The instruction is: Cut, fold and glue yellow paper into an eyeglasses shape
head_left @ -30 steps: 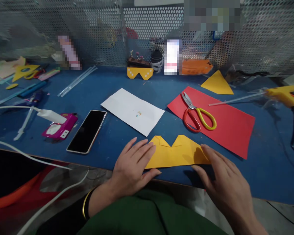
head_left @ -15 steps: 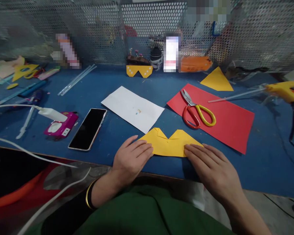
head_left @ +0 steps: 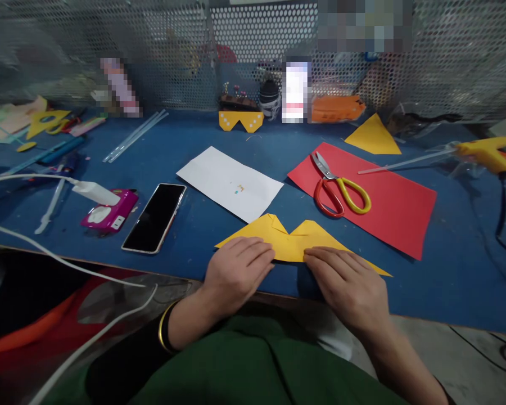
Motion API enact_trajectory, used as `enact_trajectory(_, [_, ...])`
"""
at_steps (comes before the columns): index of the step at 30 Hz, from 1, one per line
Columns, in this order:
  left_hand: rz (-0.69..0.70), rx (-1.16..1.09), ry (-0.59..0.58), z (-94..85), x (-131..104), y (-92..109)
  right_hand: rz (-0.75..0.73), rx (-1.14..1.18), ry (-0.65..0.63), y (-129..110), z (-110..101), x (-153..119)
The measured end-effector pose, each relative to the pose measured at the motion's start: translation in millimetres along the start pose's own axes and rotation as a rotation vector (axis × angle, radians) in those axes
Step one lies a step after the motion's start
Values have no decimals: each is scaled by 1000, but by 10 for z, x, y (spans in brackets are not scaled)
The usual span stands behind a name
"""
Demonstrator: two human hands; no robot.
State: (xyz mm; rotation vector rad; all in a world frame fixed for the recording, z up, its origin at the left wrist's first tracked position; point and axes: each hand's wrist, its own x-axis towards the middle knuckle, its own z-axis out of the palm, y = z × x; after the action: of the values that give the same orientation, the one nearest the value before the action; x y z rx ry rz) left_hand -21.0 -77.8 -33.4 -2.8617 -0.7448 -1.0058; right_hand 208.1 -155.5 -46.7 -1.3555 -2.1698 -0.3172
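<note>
A folded piece of yellow paper (head_left: 293,248) lies at the table's near side, with two peaks and a V-shaped notch along its far edge. On its left half, my left hand (head_left: 238,271) is closed at the near edge, fingers together. My right hand (head_left: 348,284) does the same on the right half, and a pointed yellow tip sticks out past it. Both thumbs are hidden. Scissors (head_left: 339,190) with one red and one yellow handle rest on red paper (head_left: 394,209) beyond my right hand. White paper (head_left: 227,183) lies beyond the fold.
To the left are a black-screened phone (head_left: 155,218) and a magenta power adapter (head_left: 113,212) with a white cable. A yellow glue gun (head_left: 487,153) sits at the right. Yellow paper glasses (head_left: 241,120) stand at the back by the perforated metal screen (head_left: 263,34).
Both hands have slid inward along the near edge of the yellow paper and are closer together. The paper's outer ends now show beyond them. The view has shifted slightly.
</note>
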Motion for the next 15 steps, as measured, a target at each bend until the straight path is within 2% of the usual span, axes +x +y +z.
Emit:
enact_trajectory(7, [131,27,-67,162,130,108,79,-4,-22,-30,-14,-75])
enact_trajectory(15, [145,119,-153,190,150,131,109,29,-12,-78,26,8])
